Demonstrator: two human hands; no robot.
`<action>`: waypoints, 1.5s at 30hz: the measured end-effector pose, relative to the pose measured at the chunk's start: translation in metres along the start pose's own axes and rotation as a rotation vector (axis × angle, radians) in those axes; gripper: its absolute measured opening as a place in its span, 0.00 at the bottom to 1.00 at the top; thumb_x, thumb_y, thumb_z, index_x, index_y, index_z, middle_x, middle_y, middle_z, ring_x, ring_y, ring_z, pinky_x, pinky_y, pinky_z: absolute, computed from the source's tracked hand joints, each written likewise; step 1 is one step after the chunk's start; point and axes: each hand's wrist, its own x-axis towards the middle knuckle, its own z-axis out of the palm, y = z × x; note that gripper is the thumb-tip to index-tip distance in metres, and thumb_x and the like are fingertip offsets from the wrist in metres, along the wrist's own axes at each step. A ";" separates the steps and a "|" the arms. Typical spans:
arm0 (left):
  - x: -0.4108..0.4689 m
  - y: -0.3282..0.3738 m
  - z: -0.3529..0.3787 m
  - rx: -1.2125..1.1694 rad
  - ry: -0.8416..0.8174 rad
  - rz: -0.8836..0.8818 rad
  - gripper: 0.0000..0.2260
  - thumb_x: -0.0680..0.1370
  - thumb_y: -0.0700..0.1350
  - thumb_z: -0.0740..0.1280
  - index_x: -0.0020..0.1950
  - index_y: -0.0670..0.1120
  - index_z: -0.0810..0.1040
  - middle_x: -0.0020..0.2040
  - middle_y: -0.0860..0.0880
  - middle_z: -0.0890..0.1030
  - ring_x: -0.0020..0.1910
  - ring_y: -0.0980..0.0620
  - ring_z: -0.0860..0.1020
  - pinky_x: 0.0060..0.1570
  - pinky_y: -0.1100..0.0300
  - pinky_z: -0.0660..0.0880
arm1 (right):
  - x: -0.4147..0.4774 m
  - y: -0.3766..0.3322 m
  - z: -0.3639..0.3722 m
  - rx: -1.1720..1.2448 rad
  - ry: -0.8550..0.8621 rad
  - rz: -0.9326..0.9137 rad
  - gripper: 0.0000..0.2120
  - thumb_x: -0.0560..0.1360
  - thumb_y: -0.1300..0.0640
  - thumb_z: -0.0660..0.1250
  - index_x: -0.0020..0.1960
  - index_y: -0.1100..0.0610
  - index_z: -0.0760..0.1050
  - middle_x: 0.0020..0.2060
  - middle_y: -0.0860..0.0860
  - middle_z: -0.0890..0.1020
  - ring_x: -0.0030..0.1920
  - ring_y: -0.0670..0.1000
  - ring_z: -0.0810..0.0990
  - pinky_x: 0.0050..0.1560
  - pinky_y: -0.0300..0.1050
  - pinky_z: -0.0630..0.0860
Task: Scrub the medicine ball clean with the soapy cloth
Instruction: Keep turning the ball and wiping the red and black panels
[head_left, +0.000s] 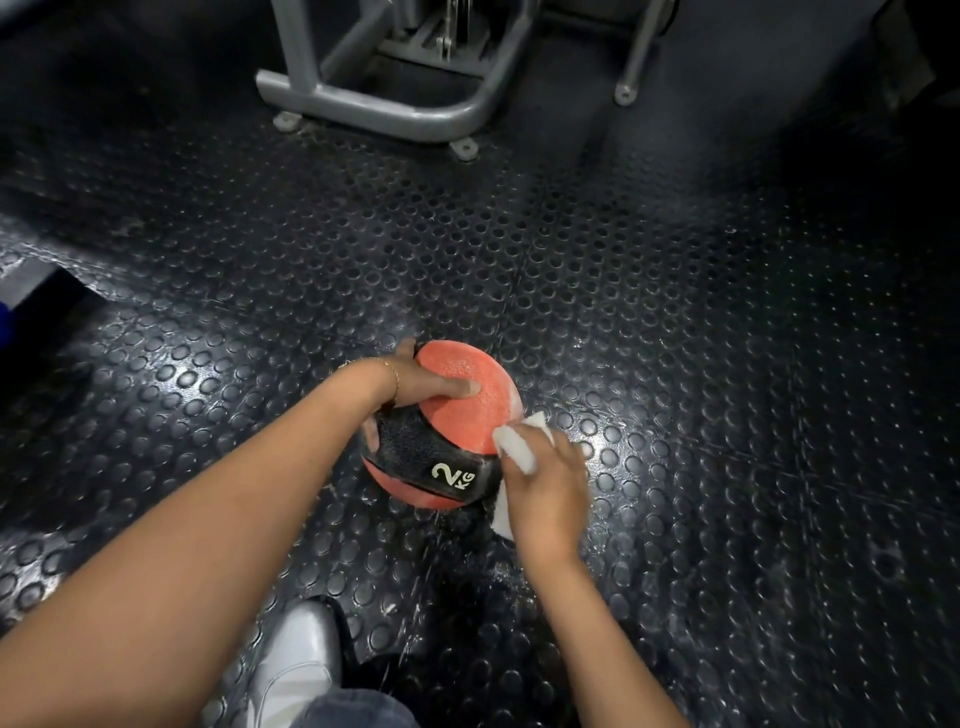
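1. Closest to my view, a glossy white shoe (296, 660) and a blue denim knee (358, 709) sit at the bottom edge.
2. On the dark studded rubber floor (675, 312) sits the orange-red medicine ball (462, 395) with its black "2 KG" band.
3. My feed shows the left hand (421, 384) gripping the ball, thumb on top, fingers wrapped round its left side.
4. Fingers of the right hand (545, 483) clutch a white cloth (514, 452) against the ball's right side, hiding that edge.
5. Well beyond stands a grey metal machine frame (374, 98).
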 end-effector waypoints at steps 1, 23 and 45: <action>0.000 0.001 0.000 0.003 -0.004 -0.003 0.47 0.66 0.63 0.72 0.76 0.49 0.51 0.72 0.43 0.64 0.67 0.40 0.68 0.65 0.45 0.68 | -0.003 -0.003 0.001 -0.015 0.006 -0.063 0.14 0.69 0.59 0.70 0.54 0.50 0.79 0.48 0.49 0.78 0.49 0.51 0.72 0.42 0.42 0.67; -0.018 0.027 0.017 0.482 0.078 0.032 0.55 0.68 0.61 0.71 0.75 0.49 0.32 0.77 0.44 0.36 0.75 0.37 0.44 0.72 0.44 0.55 | -0.009 0.001 -0.012 0.156 -0.041 0.230 0.13 0.73 0.56 0.67 0.56 0.48 0.78 0.50 0.43 0.75 0.53 0.44 0.68 0.46 0.40 0.67; -0.038 -0.038 0.030 0.398 0.014 0.071 0.64 0.59 0.61 0.78 0.74 0.53 0.29 0.76 0.43 0.38 0.75 0.36 0.47 0.71 0.41 0.57 | -0.030 -0.003 -0.008 0.080 -0.125 0.211 0.16 0.72 0.60 0.65 0.59 0.49 0.76 0.54 0.48 0.77 0.54 0.51 0.73 0.46 0.41 0.68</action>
